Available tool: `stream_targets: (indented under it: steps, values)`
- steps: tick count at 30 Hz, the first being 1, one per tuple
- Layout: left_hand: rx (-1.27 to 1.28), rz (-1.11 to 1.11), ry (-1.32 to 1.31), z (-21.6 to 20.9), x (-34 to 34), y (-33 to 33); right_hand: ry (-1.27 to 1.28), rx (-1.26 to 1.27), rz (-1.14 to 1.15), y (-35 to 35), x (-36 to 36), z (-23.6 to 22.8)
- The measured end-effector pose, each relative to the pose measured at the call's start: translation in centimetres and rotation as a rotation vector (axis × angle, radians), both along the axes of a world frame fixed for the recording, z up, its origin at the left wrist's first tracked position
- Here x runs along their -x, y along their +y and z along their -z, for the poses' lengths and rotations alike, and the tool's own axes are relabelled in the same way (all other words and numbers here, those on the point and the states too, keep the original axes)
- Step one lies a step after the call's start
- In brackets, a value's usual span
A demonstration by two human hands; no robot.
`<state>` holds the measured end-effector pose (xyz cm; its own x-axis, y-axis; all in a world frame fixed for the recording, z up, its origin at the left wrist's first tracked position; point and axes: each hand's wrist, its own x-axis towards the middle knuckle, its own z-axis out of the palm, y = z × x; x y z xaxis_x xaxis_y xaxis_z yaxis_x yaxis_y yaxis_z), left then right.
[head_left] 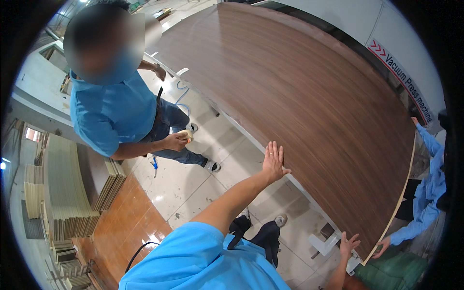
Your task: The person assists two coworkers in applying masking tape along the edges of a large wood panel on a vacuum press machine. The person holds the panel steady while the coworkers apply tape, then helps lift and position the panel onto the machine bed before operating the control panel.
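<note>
We press our open left hand (274, 163) flat on the near edge of the wide walnut-veneer panel (309, 96), our open right hand (349, 244) bracing its near-right corner to steady it.

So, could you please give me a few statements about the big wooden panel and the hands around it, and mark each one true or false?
1. The left hand lies flat with spread fingers on the edge of the wood-grain panel. True.
2. The right hand holds a hammer. False: it is open and empty, at the panel's near corner.
3. The person in the blue shirt holds a roll of tape. True.
4. The panel lies on the floor. False: it is raised above the tiled floor.
5. A sleeved co-worker's hand holds the panel's right corner. True.
</note>
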<state>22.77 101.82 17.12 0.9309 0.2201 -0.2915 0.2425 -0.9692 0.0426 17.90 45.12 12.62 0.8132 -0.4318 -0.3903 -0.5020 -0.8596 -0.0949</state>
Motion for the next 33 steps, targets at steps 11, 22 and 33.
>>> stream_targets:
  steps: [11,22,33]
  values:
    - [-0.008,0.361,0.036,-0.1,2.8,-15.6,-0.057,-0.042,0.003,2.7,0.8,-1.4]
    - [-0.006,0.307,0.008,2.1,5.9,-25.8,0.118,0.063,-0.328,0.1,1.4,-3.0]
    - [0.033,0.218,0.005,3.2,5.6,-26.2,-0.049,0.036,-0.384,-5.7,3.4,-2.3]
